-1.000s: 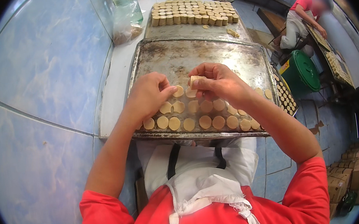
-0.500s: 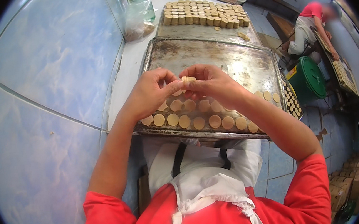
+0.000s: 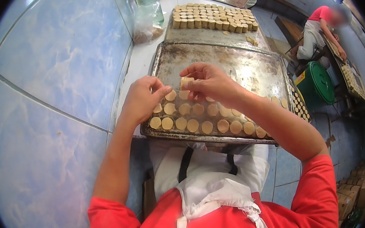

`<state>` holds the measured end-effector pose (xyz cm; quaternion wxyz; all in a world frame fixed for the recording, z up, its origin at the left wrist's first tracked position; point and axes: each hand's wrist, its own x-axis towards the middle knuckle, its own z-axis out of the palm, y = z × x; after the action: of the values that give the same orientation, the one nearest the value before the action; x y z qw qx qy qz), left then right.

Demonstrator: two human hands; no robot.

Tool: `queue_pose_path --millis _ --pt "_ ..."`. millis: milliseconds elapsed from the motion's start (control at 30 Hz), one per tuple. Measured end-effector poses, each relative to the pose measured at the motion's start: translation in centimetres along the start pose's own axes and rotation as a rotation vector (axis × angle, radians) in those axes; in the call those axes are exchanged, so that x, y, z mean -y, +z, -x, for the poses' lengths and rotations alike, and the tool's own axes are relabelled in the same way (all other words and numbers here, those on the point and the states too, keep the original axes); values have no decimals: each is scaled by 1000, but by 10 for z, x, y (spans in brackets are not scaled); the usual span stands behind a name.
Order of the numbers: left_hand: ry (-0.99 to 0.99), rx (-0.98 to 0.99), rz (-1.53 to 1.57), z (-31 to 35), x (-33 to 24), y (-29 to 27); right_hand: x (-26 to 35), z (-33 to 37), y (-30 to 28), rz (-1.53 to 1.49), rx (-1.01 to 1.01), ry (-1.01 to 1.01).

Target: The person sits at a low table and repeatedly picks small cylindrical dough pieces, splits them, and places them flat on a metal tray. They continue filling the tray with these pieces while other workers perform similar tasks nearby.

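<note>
My right hand [image 3: 212, 83] is over the middle of a worn metal baking tray [image 3: 225, 58]. Its thumb and fingers grip a short stack of pale dough rounds [image 3: 186, 82]. To its left, my left hand [image 3: 143, 99] is low over the tray with thumb and fingers pinched together. Their tips meet the edge of a thin dough round [image 3: 170, 96] in the third row. Flat rounds lie in rows along the near side, such as a round [image 3: 180, 123] in the front row. My right forearm hides part of the rows.
Behind stands a second tray [image 3: 209, 32] with a block of many short dough cylinders [image 3: 212, 17]. A clear jug [image 3: 149, 6] with a yellow handle is by the tiled wall [image 3: 54, 83]. Right are a green lidded bin [image 3: 321, 82] and a person [image 3: 320, 24] working at another tray.
My hands have parted: the left moved from the stack down-left to a round on the tray, while the right keeps the stack. The whole view has shifted slightly.
</note>
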<state>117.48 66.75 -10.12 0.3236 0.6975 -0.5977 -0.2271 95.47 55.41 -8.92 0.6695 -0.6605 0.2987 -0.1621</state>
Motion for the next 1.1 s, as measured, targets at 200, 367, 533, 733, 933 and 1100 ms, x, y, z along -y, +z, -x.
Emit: queue_pose_path --millis 200,367,533,733,933,1100 --pt "16 75 354 0 9 -10 -5 -15 19 -80 119 15" --pt "-35 38 -40 0 19 -20 -10 -24 20 -44 50 50" --pt "90 65 312 -20 17 -13 -11 -35 15 -54 99 7" --pt "-43 7 -259 -46 20 -19 -17 -47 6 -74 -6 -42" --pt "37 171 273 -47 4 -9 -19 -40 -1 -159 7 -75" --pt "-47 213 307 -55 -1 -8 -18 -29 -16 -169 -38 -48"
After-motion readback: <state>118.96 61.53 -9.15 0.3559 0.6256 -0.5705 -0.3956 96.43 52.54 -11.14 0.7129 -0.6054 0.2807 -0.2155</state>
